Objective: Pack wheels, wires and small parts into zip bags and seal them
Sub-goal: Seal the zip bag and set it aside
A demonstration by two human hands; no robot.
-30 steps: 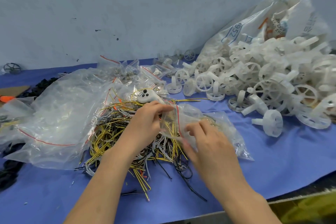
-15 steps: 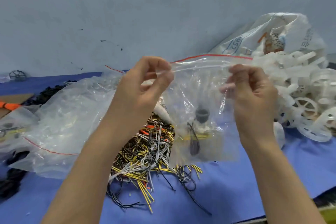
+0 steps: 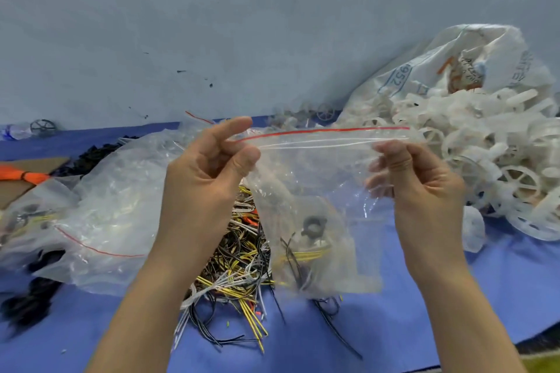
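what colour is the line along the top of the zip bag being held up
Red, a thin stripe along the zip bag's top edge; head view.

Workshop bench: heaped wheels (image 3: 472, 142), wires (image 3: 239, 257)

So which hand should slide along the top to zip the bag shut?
Probably the left hand: it already pinches the zip bag at the strip's left end, ready to slide right. The right hand grips lower, steadying it.

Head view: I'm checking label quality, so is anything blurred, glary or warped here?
Head view: right hand fingers slightly motion-blurred; zip bag shows crinkle glare, contents hazy; wide-angle bends the blue table edge; lighting soft, shadows faint.
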